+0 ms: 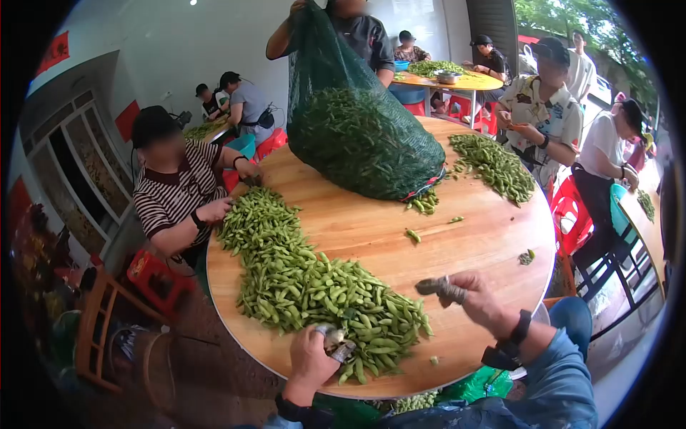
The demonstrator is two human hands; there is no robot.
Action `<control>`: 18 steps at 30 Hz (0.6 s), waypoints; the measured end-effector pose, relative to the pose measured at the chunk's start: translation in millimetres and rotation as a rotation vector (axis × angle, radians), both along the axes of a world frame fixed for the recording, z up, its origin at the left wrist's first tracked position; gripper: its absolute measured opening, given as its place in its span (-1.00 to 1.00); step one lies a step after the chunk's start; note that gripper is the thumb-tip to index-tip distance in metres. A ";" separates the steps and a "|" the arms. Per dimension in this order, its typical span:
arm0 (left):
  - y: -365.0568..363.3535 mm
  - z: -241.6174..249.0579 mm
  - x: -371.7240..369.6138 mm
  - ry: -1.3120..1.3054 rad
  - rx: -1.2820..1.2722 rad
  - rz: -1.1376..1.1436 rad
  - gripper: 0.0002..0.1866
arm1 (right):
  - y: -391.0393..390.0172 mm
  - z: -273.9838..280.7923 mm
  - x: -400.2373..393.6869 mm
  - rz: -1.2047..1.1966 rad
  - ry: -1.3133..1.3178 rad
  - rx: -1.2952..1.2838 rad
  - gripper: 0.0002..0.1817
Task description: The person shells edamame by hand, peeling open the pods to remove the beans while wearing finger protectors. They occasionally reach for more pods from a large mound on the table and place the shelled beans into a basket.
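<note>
My left hand [316, 357] is at the near edge of a heap of green pods [321, 293] on the round wooden table [357, 247]. Its fingertips look wrapped in grey material and are curled together; what they hold is too small to make out. To the right, my right hand [468, 294] hovers over bare wood, clear of the heap, with two fingers in grey wrapping pointing left. The far side of the table bears a large green mesh bag [357, 136] full of pods, its top held up by a standing person.
A person in a striped shirt [179, 186] reaches into the heap's left end. Another pod pile [493, 168] lies at the far right before a person in a patterned shirt [547, 107]. Red stools [158, 282] stand around. A green bag [479, 386] is below the near edge.
</note>
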State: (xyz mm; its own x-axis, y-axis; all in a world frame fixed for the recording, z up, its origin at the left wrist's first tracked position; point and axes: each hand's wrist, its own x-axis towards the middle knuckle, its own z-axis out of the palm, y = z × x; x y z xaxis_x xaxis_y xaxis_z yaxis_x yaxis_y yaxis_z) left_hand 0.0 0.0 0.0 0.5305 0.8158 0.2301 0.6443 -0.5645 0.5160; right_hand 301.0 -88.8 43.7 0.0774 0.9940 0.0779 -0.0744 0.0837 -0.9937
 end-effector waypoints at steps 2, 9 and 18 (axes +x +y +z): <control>6.7 21.8 6.6 0.096 0.301 0.069 -0.41 | -6.8 -1.6 -15.9 0.050 0.180 -0.008 -0.68; -48.3 64.2 49.8 -1.067 -0.718 -0.608 -0.02 | -47.6 8.0 -77.7 0.604 0.629 0.100 -0.39; -83.2 82.1 67.4 -1.324 -0.666 -0.695 -0.55 | -58.9 -3.1 -112.9 0.914 0.843 0.122 -0.31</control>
State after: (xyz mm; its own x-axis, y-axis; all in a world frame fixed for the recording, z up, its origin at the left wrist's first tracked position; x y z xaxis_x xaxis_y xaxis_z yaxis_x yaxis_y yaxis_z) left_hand 67.4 -83.2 82.1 0.5475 0.6541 0.5220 -0.6872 -0.0046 0.7265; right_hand 188.0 -147.7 40.6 -0.5664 0.6998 0.4354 -0.7632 -0.2459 -0.5975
